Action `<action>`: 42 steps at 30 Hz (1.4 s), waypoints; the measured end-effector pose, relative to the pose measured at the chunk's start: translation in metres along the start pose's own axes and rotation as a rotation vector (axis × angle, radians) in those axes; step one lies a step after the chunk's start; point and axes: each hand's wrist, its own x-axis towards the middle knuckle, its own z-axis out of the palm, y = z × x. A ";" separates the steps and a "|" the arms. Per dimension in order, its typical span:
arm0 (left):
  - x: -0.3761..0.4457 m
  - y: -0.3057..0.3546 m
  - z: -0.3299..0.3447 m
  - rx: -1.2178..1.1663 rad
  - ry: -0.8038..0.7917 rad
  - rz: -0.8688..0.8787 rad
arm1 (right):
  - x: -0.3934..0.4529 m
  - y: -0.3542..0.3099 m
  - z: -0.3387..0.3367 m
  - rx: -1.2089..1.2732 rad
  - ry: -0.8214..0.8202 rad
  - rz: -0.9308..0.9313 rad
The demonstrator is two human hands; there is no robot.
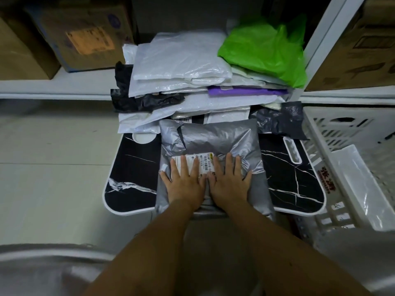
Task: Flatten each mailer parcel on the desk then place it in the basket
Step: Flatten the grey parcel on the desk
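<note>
A puffy silver-grey mailer parcel (pixel 213 142) with a white shipping label lies in the middle of the small black marble-patterned desk (pixel 132 167). My left hand (pixel 184 181) and my right hand (pixel 229 180) lie side by side on its near half, palms down, fingers straight, pressing on it. Behind it a pile of mailers (pixel 183 73), white, black, purple and bright green, covers the far end of the desk. The white plastic basket (pixel 333 133) stands at the right of the desk and holds a white mailer (pixel 363 182).
Cardboard boxes (pixel 79 33) sit on a white shelf at the back left, and another box (pixel 359 50) stands behind a white shelf post at the right. Pale floor lies to the left of the desk. A grey rounded object fills the near left corner.
</note>
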 end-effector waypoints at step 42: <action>0.059 0.030 -0.031 0.028 0.312 0.084 | 0.058 0.022 -0.038 -0.110 0.293 -0.049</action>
